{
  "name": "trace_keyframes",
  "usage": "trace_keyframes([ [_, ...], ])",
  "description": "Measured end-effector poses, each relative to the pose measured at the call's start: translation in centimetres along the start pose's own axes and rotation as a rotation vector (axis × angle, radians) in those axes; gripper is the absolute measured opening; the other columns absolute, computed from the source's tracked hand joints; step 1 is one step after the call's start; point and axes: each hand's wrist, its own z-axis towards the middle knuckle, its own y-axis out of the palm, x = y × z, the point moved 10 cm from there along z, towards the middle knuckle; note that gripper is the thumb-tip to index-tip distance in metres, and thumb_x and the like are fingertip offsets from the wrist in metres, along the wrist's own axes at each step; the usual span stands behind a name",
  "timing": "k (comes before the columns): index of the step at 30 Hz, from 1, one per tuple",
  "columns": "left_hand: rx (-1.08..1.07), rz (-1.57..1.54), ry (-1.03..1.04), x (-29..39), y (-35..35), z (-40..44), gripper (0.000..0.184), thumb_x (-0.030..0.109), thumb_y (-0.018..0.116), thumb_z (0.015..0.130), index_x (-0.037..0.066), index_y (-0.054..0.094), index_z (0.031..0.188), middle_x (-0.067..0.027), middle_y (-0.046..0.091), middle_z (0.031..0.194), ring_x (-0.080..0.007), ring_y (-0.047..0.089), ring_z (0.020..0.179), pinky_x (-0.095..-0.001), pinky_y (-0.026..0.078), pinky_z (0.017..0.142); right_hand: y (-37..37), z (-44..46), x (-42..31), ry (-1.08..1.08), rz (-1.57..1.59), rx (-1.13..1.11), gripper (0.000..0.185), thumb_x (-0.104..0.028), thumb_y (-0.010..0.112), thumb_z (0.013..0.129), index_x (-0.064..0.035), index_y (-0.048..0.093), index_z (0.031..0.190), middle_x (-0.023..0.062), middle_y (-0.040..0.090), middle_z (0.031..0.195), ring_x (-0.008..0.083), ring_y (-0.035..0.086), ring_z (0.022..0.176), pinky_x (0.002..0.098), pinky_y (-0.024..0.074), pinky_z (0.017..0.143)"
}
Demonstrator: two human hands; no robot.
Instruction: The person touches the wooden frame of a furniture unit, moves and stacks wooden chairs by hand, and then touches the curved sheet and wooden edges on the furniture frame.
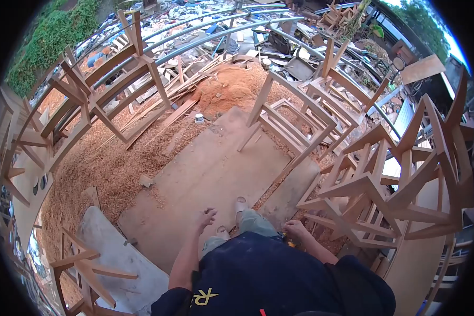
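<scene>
My left hand (206,218) hangs in front of my body, above the flat board (195,179) on the ground. Its fingers are loosely bent and apart, and nothing shows in them. On the other side, my right hand (296,230) is held low by my hip with its fingers curled in. Whether it grips something small is hard to make out. Just under it a small yellow thing (291,244) shows, partly hidden by the hand and my shirt. The nearest furniture to this hand is a stack of wooden chair frames (400,205) at the right.
A wooden frame (295,126) stands at the board's far right edge. More chair frames (110,89) are at the far left, and another wooden frame (84,268) is at the near left. Sawdust (100,168) covers the ground. A white tub (199,118) sits near a sawdust heap (231,89).
</scene>
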Motion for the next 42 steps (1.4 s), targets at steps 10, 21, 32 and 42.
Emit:
trace_keyframes([
  [10, 0.196, -0.080, -0.378, -8.2, -7.2, 3.0, 0.026, 0.021, 0.068, 0.088, 0.004, 0.066, 0.108, -0.0063, 0.063, 0.088, -0.0169, 0.062, 0.067, -0.0313, 0.054, 0.054, -2.8, 9.4, -8.8, 0.135, -0.010, -0.035, 0.026, -0.027, 0.064, 0.091, -0.0057, 0.066, 0.106, 0.0065, 0.069, 0.095, 0.0200, 0.067, 0.086, 0.0363, 0.0566, 0.069],
  [21, 0.092, 0.169, -0.296, -0.3, -11.2, 10.1, 0.011, 0.016, 0.062, 0.092, 0.006, 0.062, 0.090, -0.0040, 0.062, 0.084, -0.0179, 0.063, 0.070, -0.0316, 0.049, 0.050, -2.3, 21.3, -30.7, -0.108, 0.024, -0.086, 0.016, -0.016, 0.068, 0.084, -0.0015, 0.068, 0.088, 0.0074, 0.070, 0.078, 0.0164, 0.068, 0.067, 0.0270, 0.0528, 0.056],
  [32, 0.110, -0.120, -0.285, 14.5, -17.4, 23.4, 0.034, 0.025, 0.064, 0.092, 0.000, 0.059, 0.114, -0.0139, 0.062, 0.098, -0.0252, 0.065, 0.083, -0.0363, 0.060, 0.068, -1.1, 20.8, -31.0, -0.067, -0.176, 0.011, 0.020, -0.018, 0.072, 0.081, 0.0001, 0.068, 0.072, 0.0100, 0.068, 0.065, 0.0151, 0.065, 0.056, 0.0270, 0.0511, 0.052],
  [42, -0.008, 0.017, -0.309, 23.0, -17.9, 31.5, 0.026, 0.023, 0.064, 0.091, 0.004, 0.061, 0.108, -0.0113, 0.065, 0.096, -0.0234, 0.065, 0.078, -0.0381, 0.058, 0.067, -0.3, 18.6, -30.0, 0.091, 0.235, 0.213, 0.022, -0.016, 0.068, 0.085, -0.0018, 0.067, 0.068, 0.0073, 0.066, 0.064, 0.0136, 0.063, 0.056, 0.0273, 0.0503, 0.051],
])
